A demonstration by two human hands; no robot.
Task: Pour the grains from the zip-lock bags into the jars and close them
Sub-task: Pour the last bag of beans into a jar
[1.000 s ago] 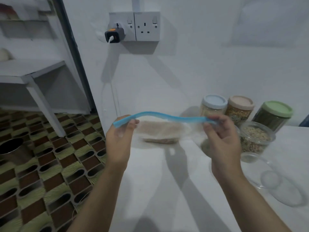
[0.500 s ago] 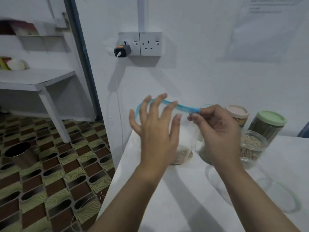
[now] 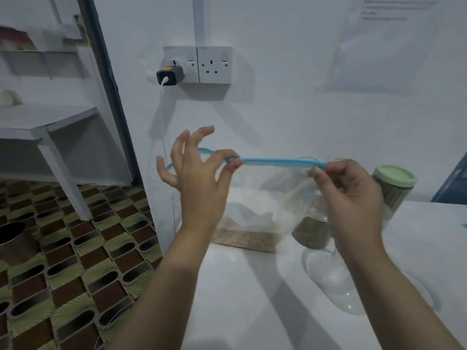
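A white wall fills the back, and a white table stands against it. On the left there is a patterned floor of brown and green, and a grey shelf stands on it. A sheet of paper hangs on the wall at the upper right.

The bag is the biggest thing on the table. It is clear, it stands upright in the middle of the table near the wall, and its bottom rests on the surface. A low layer of pale brown grains lies in its bottom. Its blue zip strip runs across the top between the two hands.

The left hand pinches the strip between thumb and first finger, and the other fingers are spread and lifted. The right hand pinches the right end of the strip with curled fingers.

A jar with greenish grains stands just right of the bag, partly behind the right hand. Another jar with a green lid stands behind, near the wall. A clear lid lies flat on the table in front. A socket with a black charger is on the wall above.
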